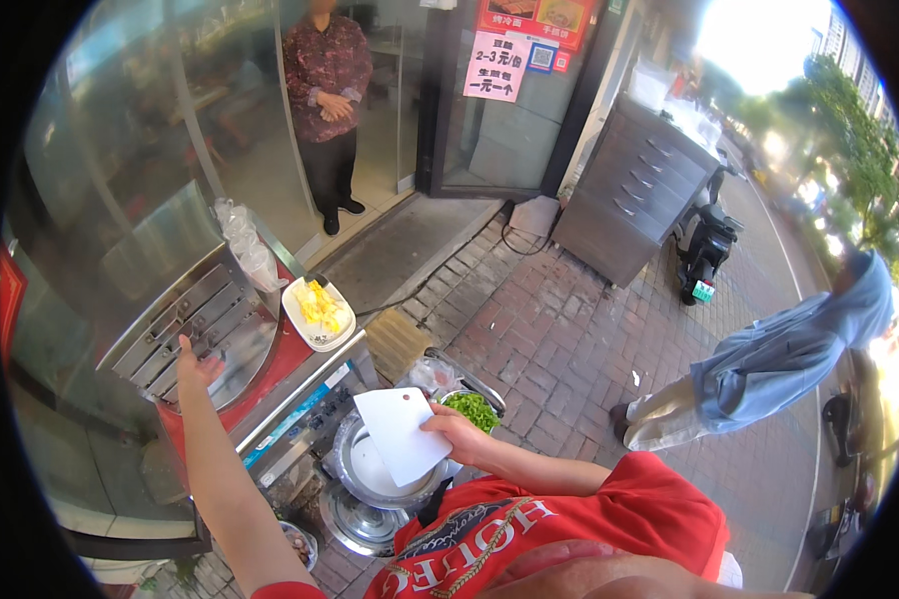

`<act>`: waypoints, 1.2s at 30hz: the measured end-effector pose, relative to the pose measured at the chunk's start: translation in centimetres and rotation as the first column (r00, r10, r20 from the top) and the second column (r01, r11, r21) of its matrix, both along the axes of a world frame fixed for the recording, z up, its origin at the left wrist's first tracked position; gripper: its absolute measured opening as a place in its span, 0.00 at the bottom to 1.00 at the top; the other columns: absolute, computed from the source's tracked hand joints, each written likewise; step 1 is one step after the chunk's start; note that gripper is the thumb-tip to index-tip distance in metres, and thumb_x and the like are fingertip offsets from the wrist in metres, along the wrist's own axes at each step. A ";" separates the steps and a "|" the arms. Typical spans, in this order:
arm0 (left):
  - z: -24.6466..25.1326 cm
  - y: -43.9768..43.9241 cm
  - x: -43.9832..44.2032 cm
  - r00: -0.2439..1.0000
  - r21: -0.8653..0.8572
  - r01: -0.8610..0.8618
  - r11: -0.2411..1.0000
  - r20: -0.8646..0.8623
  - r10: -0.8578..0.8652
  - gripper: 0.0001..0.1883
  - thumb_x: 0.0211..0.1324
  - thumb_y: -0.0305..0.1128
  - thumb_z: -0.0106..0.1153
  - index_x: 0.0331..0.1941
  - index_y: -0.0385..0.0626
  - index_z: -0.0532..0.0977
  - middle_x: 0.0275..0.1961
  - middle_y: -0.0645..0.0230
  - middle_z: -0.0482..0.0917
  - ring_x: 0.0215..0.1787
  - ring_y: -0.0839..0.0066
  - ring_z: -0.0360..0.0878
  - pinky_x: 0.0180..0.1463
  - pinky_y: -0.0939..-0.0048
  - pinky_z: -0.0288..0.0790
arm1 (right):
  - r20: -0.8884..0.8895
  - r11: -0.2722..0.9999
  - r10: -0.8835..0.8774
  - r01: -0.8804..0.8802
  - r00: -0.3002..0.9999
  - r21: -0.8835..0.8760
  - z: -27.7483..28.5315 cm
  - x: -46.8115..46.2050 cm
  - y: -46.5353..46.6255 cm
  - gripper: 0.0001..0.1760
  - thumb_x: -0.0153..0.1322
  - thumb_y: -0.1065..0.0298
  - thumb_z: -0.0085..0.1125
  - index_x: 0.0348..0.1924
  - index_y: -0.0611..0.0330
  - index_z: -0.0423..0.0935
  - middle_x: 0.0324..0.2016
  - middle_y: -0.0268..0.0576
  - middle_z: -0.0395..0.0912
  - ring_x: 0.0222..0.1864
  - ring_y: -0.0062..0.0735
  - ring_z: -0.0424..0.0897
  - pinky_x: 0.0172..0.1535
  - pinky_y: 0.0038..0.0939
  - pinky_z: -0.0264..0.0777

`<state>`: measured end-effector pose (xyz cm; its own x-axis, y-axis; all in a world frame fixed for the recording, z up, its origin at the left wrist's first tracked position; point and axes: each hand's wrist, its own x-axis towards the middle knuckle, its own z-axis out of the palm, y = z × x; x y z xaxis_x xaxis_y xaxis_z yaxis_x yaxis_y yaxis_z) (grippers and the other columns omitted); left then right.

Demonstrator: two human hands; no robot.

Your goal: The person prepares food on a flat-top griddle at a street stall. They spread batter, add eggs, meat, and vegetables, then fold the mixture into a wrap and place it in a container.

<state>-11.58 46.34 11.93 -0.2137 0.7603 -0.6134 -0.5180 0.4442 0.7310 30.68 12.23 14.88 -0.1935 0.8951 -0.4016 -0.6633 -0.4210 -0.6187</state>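
My right hand (457, 433) grips a white, flat plastic board (401, 434) with a small hole near one corner. The board is over a metal pot (344, 442) and hides part of it. My left hand (200, 372) reaches forward over a round metal griddle plate (247, 374) on a red-topped cart (300, 363). Its thumb and fingers are apart, and I see nothing held. Just beyond it stands a slatted metal rack (206, 314). A white tray (318, 341) of yellow and white food, perhaps egg, sits at the cart's right corner.
Chopped greens (473, 410) fill a bowl beside the pot. A metal lid (359, 520) lies below. Plastic-wrapped cups (247, 243) line the cart's back. One person (330, 90) stands in the doorway; another (779, 359) stands right. A steel drawer cabinet (629, 187) and a scooter (704, 247) stand beyond.
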 end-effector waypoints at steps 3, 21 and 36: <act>-0.4 0.8 -0.7 0.995 -0.006 -0.080 0.997 0.067 0.080 0.44 0.42 0.66 0.51 0.59 0.50 0.55 0.61 0.55 0.54 0.59 0.54 0.56 0.54 0.46 0.58 | 0.013 1.000 0.023 -0.023 1.000 0.011 0.3 -1.2 2.2 0.24 0.61 0.75 0.48 0.52 0.63 0.62 0.41 0.44 0.72 0.41 0.34 0.76 0.45 0.31 0.70; 5.5 -4.6 3.8 0.987 0.087 -0.144 0.986 -0.063 0.149 0.25 0.53 0.50 0.52 0.53 0.53 0.63 0.59 0.56 0.60 0.59 0.54 0.57 0.51 0.37 0.58 | 0.183 0.847 0.377 -0.418 0.908 0.329 7.2 -8.8 2.6 0.21 0.62 0.77 0.49 0.49 0.64 0.67 0.39 0.38 0.74 0.39 0.23 0.73 0.43 0.23 0.66; 2.9 -1.1 2.0 0.990 0.069 -0.105 0.992 -0.083 0.111 0.33 0.49 0.61 0.49 0.55 0.55 0.62 0.61 0.61 0.58 0.58 0.52 0.55 0.54 0.38 0.53 | 0.200 0.992 0.116 -0.121 0.973 0.016 -5.5 -3.6 2.7 0.16 0.59 0.75 0.51 0.42 0.63 0.69 0.31 0.41 0.75 0.32 0.29 0.76 0.35 0.30 0.72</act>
<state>-9.56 45.19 14.84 -0.3467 0.7672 -0.5396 -0.4943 0.3395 0.8003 27.03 14.98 9.39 -0.2179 0.8820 -0.4179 -0.4728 -0.4700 -0.7453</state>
